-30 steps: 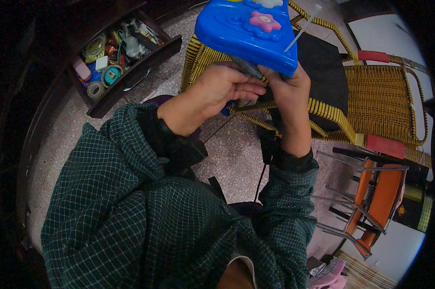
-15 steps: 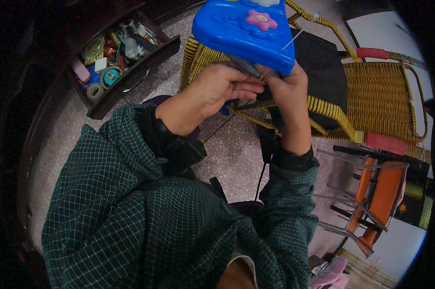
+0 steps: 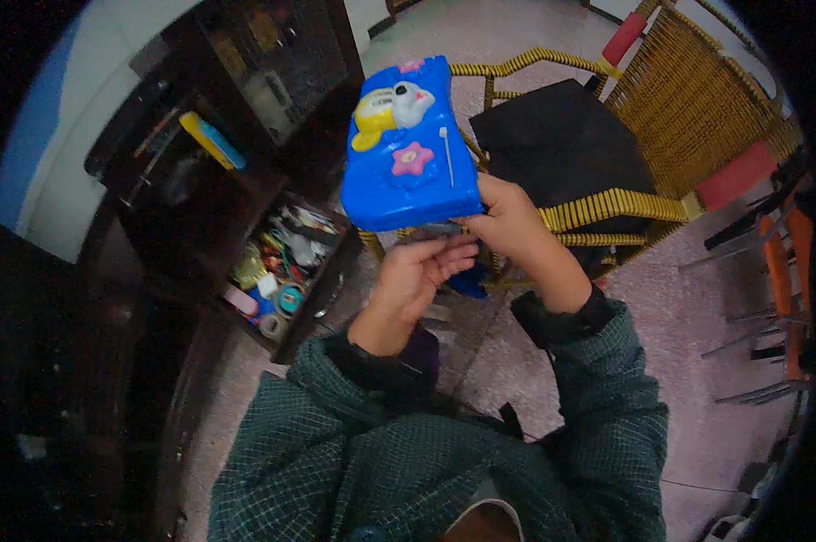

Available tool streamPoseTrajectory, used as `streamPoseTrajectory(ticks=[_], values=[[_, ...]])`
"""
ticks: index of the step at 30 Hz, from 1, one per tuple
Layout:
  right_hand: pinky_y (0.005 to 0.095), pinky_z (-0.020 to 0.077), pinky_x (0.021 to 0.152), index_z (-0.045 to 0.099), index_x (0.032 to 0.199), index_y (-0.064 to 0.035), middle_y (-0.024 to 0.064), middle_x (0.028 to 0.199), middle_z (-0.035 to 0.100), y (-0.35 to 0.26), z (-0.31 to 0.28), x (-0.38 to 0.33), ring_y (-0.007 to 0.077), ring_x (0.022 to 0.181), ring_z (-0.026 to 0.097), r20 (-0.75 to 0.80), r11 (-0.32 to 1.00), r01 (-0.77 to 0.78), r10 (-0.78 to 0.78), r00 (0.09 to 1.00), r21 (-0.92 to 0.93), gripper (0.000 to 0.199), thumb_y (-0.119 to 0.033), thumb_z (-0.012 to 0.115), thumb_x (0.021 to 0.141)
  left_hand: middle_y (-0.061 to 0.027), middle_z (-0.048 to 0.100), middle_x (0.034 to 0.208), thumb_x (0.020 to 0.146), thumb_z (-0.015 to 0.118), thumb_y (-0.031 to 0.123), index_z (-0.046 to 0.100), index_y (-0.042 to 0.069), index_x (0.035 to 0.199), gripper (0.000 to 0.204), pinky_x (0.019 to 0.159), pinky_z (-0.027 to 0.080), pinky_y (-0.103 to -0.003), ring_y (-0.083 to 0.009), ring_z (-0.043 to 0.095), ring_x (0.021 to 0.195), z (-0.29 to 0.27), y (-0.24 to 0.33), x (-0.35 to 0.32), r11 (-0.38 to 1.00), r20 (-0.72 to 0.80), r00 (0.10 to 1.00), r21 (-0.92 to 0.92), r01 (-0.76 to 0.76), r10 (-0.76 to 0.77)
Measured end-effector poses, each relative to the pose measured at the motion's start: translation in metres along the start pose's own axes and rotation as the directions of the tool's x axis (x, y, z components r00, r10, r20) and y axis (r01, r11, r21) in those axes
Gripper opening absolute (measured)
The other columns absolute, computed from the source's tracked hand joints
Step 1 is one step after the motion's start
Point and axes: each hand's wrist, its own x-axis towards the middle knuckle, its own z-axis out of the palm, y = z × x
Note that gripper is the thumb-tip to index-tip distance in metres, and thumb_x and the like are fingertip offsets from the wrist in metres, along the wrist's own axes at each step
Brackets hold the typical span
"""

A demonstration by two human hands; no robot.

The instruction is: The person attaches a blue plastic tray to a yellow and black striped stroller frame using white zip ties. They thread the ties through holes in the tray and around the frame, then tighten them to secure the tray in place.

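Observation:
A blue plastic toy (image 3: 408,194) carries raised pink flowers and a yellow-and-white animal figure (image 3: 394,113). On its top, near the right edge, is a thin white stick (image 3: 449,155) with a small head. My right hand (image 3: 514,221) grips the toy's near right corner, its fingers hidden underneath. Just under the near edge, my left hand (image 3: 417,278) is turned palm up with bent fingers, closed around something I cannot make out. A dark grey piece (image 3: 440,230) shows between the toy and my left hand; the toy's underside is out of sight.
An open dark wooden drawer (image 3: 304,334) at the left holds tape rolls and small items. A yellow-and-black woven chair (image 3: 697,77) with a black cushion (image 3: 562,144) stands beyond my right hand. Orange chairs (image 3: 787,271) are at the right. A dark cabinet (image 3: 272,68) stands at the far left.
The view has shifted, showing more of the toy's top and the room beyond. The toy and both hands appear lower and further left in the picture; my right hand keeps its grip.

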Motion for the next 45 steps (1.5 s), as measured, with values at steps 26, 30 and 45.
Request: streamPoseTrajectory(ticks=[26, 30, 45], values=[[0.0295, 0.0467, 0.068, 0.062, 0.090, -0.0034, 0.0102, 0.084, 0.063, 0.007, -0.018, -0.022, 0.0230, 0.076, 0.060, -0.232, 0.964, 0.165, -0.213, 0.949, -0.209, 0.016, -0.011, 0.060, 0.076, -0.0152, 0.054, 0.106, 0.075, 0.049, -0.002, 0.048, -0.002, 0.108, 0.033, 0.092, 0.040, -0.047, -0.0363, 0.050, 0.103, 0.001, -0.001, 0.004, 0.980, 0.034, 0.981, -0.049, -0.191, 0.193], [0.0269, 0.0459, 0.059, 0.063, 0.086, -0.0048, 0.0078, 0.073, 0.062, 0.011, -0.024, -0.056, 0.0167, 0.066, 0.060, -0.490, 0.947, 0.241, -0.111, 0.864, 0.210, 0.013, -0.013, 0.056, 0.078, -0.0185, 0.052, 0.111, 0.078, 0.050, 0.000, 0.046, -0.002, 0.112, 0.035, 0.093, 0.040, -0.046, -0.0348, 0.050, 0.103, -0.001, 0.003, 0.005, 0.980, 0.033, 0.987, -0.122, -0.155, 0.160], [0.0358, 0.0469, 0.057, 0.060, 0.082, -0.0057, 0.0137, 0.072, 0.060, 0.053, 0.019, -0.084, 0.0305, 0.065, 0.059, -0.302, 0.916, 0.200, -0.092, 0.949, 0.348, 0.009, -0.011, 0.056, 0.076, -0.0089, 0.059, 0.088, 0.080, 0.058, 0.017, 0.054, 0.008, 0.099, 0.021, 0.071, 0.049, -0.037, -0.0267, 0.059, 0.081, -0.002, 0.009, 0.000, 0.905, -0.257, 0.884, 0.285, -0.316, 0.390]])
